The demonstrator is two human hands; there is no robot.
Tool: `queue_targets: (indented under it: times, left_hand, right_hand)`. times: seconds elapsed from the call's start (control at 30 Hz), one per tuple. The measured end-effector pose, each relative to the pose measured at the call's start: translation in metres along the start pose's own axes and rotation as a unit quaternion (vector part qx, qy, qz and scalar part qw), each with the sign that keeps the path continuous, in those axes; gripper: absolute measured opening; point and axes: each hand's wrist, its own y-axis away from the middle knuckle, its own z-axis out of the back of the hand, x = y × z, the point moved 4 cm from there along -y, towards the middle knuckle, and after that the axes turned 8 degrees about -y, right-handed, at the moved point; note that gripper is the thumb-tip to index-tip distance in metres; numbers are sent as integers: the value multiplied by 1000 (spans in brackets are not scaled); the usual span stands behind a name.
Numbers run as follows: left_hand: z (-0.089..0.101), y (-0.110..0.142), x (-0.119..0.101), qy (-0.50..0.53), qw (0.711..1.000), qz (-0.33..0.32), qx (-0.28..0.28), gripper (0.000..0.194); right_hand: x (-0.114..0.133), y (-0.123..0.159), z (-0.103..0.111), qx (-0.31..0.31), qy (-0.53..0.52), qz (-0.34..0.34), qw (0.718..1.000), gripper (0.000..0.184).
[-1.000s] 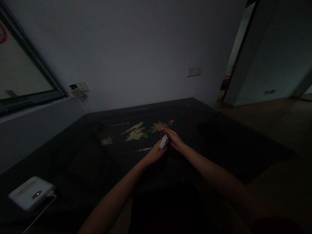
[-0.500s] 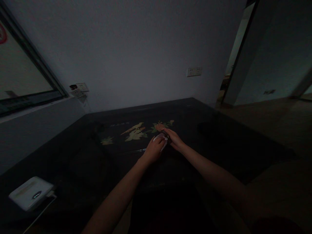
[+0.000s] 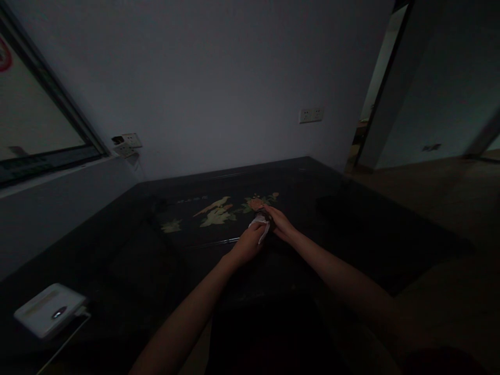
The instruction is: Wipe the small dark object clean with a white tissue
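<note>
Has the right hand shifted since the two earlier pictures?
No, not noticeably: the right hand stays just to the near right of the painted red flower.

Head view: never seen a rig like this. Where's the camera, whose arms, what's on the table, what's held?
There's no machine here: the arms are a person's, bare. The camera sits on that person's head, looking forward and down, so their arms enter from the bottom.

The left hand grips a thin white tissue-like cloth. The right hand holds a small dark object against it, too dim to identify.

Beneath is a dark glossy table decorated with a coloured bird-and-flower design. On its left side lies a white rounded box with a thin white cable.
</note>
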Motion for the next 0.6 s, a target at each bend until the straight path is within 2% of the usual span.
queue_targets:
  times: [0.17,0.33,0.43,0.5,0.6]
  left_hand:
    - [-3,-2,2,121,991,58,-8,24]
    - [-6,-5,9,219,969,117,3,24]
    - [-6,-5,9,190,975,111,-14,29]
    - [-5,-4,7,131,988,82,-20,37]
    - [-3,-2,5,27,999,37,3,48]
  right_hand:
    - [0,-1,1,7,-6,-7,1000,30]
    - [-2,-3,4,3,4,-16,1000,32]
    - [-3,-4,4,2,3,-19,1000,30]
    - [-2,-3,3,1,-6,-24,1000,28]
    - [-2,-2,2,-4,-17,-34,999,26]
